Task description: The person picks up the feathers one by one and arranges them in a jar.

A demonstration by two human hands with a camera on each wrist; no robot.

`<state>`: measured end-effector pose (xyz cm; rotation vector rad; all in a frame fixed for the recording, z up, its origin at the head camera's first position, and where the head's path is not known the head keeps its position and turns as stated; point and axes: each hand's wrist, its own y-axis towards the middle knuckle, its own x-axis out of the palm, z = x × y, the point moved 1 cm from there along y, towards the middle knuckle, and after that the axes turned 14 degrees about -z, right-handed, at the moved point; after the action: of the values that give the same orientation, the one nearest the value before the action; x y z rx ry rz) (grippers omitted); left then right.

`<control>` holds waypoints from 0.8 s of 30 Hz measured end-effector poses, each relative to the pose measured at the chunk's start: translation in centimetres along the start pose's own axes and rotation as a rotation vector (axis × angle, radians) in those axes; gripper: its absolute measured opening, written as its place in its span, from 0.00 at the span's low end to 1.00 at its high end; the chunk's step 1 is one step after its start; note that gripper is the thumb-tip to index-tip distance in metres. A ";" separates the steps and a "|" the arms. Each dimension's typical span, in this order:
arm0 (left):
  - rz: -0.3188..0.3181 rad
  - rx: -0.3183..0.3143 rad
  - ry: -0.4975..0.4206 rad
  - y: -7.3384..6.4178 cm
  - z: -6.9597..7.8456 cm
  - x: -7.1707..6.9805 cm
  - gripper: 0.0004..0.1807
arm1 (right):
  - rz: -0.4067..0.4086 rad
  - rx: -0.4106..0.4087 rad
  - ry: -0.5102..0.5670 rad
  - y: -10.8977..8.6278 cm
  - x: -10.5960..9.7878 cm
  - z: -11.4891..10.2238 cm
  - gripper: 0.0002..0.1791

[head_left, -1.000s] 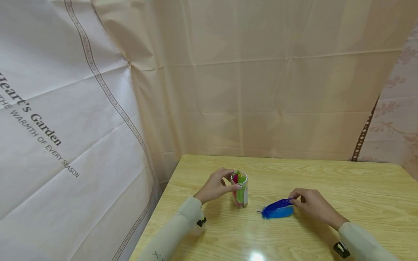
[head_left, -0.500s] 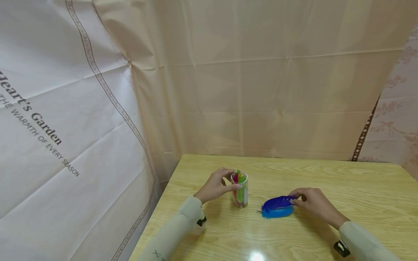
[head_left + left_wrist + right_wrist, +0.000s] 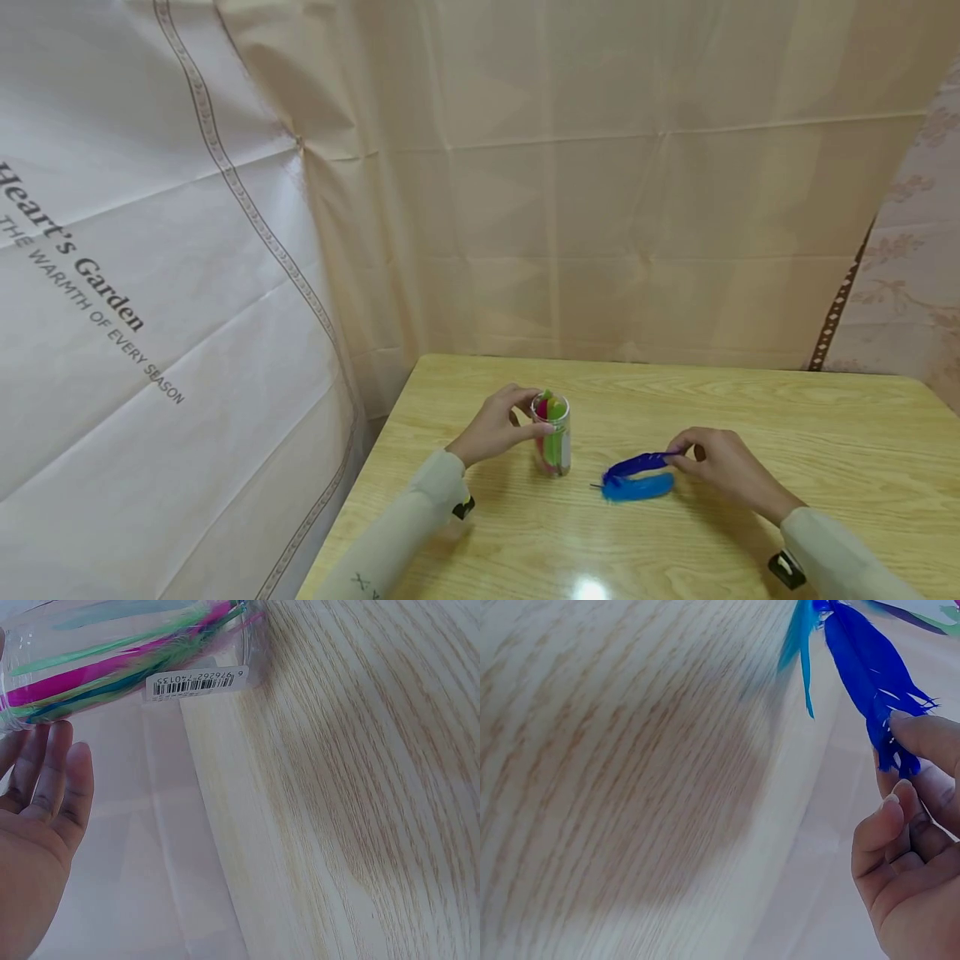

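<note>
Near the rim, my left hand [image 3: 495, 429] grips a clear jar [image 3: 564, 450] standing upright on the table, its thumb on the near side. Inside the jar are green, pink and teal feathers [image 3: 112, 671], and a barcode label [image 3: 196, 682] is stuck on its wall. To the right, my right hand [image 3: 723, 467] pinches the tip of a dark blue feather [image 3: 637, 464] between thumb and fingers. A lighter blue feather [image 3: 637, 487] lies on the table just in front of it, the two meeting at their quill ends. In the right wrist view the dark blue feather's tip looks split.
The wood-grain table [image 3: 825, 433] runs back to a beige cloth [image 3: 600, 208] hung behind it. A white printed cloth [image 3: 187, 333] hangs along the left side. Both sleeves [image 3: 405, 525] carry a small dark device at the wrist.
The dark blue feather has turned in my right hand, now looking narrower, with a gap between it and the lighter one. My right hand has shifted slightly; the left hand and jar stay put.
</note>
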<state>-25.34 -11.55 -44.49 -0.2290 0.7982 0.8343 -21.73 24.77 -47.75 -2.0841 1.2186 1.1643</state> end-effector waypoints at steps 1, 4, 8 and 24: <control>0.001 -0.001 0.001 0.0 0.0 0.0 0.31 | 0.001 0.003 0.001 0.0 0.0 0.0 0.04; 0.004 -0.003 0.005 0.0 -0.1 0.0 0.31 | 0.007 0.015 0.000 0.1 -0.1 -0.1 0.03; 0.003 0.000 0.003 0.1 -0.2 0.0 0.31 | 0.020 0.018 -0.001 0.2 -0.4 -0.2 0.04; 0.005 0.011 0.006 0.2 -0.3 0.0 0.30 | 0.082 -0.022 -0.003 0.3 -1.0 -0.2 0.05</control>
<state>-25.70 -11.56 -44.68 -0.2204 0.8094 0.8343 -22.16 24.91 -46.81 -2.0651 1.3058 1.2222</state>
